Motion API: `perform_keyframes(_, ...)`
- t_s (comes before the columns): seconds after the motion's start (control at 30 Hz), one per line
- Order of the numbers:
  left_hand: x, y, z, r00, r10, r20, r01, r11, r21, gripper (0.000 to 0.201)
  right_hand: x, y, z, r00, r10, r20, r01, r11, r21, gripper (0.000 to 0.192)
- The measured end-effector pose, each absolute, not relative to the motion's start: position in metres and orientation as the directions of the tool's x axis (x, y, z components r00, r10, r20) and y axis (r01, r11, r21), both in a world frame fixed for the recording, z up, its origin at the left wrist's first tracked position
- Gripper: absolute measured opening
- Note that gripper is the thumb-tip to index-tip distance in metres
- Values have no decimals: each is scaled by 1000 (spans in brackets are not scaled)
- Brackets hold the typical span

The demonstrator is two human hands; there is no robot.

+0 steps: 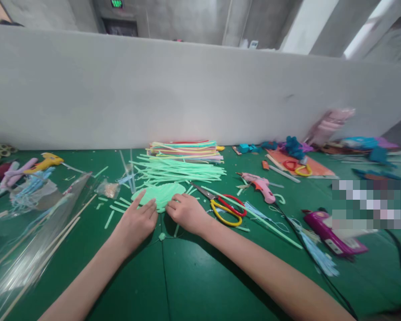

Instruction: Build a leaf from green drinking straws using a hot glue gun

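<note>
A flat mint-green piece made of fuzzy strips [158, 194] lies on the green table [194, 276]. My left hand [137, 220] rests palm down at its near left edge, fingers together on the strips. My right hand [185, 211] presses its near right edge with curled fingers. Behind the piece lies a loose heap of mint-green strips [178, 170], and behind that a neat stack of coloured strips [187, 149]. Scissors with red and yellow handles [225, 208] lie just right of my right hand.
A pink glue gun [260, 185] and a purple glue gun [330, 236] lie at the right with cords. A yellow glue gun [45, 162] and clear plastic wrap with thin sticks [36, 236] lie at left. Felt scraps [294, 149] line the grey partition [187, 89].
</note>
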State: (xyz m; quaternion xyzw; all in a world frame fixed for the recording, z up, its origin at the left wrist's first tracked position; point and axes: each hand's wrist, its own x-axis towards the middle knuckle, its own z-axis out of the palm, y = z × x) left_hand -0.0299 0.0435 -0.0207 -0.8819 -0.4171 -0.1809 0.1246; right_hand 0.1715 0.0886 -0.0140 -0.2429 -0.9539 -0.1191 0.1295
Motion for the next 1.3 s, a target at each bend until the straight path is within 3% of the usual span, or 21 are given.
perform_keyframes(0.2,-42,41,-20,534,752,386,822,-568,-30,36,178,92,-24,-809,452,376,511,856,72,21)
perform_keyframes(0.33,-39,38,-28,486,815,315,858,-513,5,51,178,90,-37,-752,476,456,519,854,-35,28)
perform_keyframes(0.67,-33,27,-40,439,889,130,893,-448,50,68,185,77,-28,-796,533,286,504,846,-173,48)
perform_keyframes(0.77,-33,28,-35,437,894,101,893,-445,67,65,185,89,-10,-783,564,260,534,825,-184,40)
perform_keyframes(0.87,-32,29,-31,429,899,88,896,-436,87,64,176,121,6,-635,713,296,698,694,-176,31)
perform_keyframes(1.0,-30,26,-26,421,903,85,897,-428,110,62,160,167,10,-536,798,276,798,585,-142,19)
perform_keyframes(1.13,-28,17,-16,434,899,61,888,-438,139,61,156,183,5,-519,811,271,806,570,-161,12)
perform_keyframes(1.3,-21,8,-2,442,897,14,873,-434,222,60,171,184,11,-530,780,333,738,617,-272,11)
